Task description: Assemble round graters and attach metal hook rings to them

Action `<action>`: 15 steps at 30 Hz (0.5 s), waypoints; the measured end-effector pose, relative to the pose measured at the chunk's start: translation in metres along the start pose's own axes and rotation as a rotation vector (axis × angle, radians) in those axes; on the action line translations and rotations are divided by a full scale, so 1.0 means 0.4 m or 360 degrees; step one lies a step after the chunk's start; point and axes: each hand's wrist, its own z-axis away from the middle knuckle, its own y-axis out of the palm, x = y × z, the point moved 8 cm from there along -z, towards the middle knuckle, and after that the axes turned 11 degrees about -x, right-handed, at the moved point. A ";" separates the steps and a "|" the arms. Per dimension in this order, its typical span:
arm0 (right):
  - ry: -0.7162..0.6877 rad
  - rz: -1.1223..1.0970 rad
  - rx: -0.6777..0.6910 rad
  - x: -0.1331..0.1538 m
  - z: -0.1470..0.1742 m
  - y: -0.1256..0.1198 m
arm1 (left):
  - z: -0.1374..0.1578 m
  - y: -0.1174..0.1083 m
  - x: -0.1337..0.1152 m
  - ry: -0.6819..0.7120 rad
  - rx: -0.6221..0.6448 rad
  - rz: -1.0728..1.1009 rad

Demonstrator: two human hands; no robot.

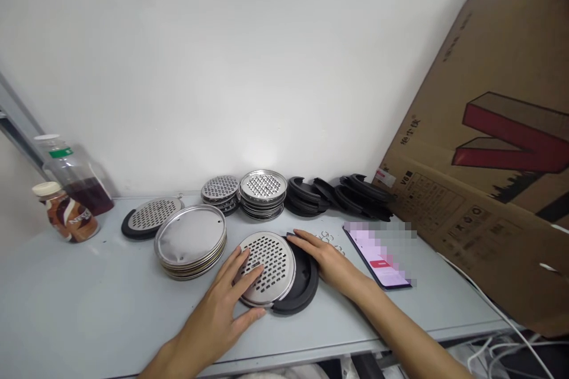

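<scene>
- On the grey table [111,308], a round perforated silver metal disc [270,266] is touched by the left hand [222,299], fingers spread wide.
- A black crescent-shaped holder [307,285], beside it, is touched by the right hand [328,257], fingers extended; grip cannot be told.

The slot-patterned disc [272,266] is silver, the curved holder [306,295] black, the table [98,302] pale grey.

At nine o'clock, the brown bottle [66,213] read "NES". At three o'clock, the cardboard box [471,189] showed a big red "V" [520,160], with "V6" [405,180] at its eight o'clock; smaller print [431,195] was unreadable.
</scene>
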 end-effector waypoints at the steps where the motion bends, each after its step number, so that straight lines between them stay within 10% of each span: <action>1: -0.0002 -0.0002 -0.0051 -0.003 -0.001 -0.007 | 0.000 0.000 -0.001 0.0002 -0.0004 -0.0001; 7: 0.0058 0.0018 -0.0233 -0.031 0.017 -0.070 | -0.002 -0.004 -0.004 0.0021 -0.0021 0.0016; 15: 0.0000 0.0044 0.0119 0.043 0.053 -0.023 | 0.001 0.003 0.023 -0.0180 0.0019 0.0003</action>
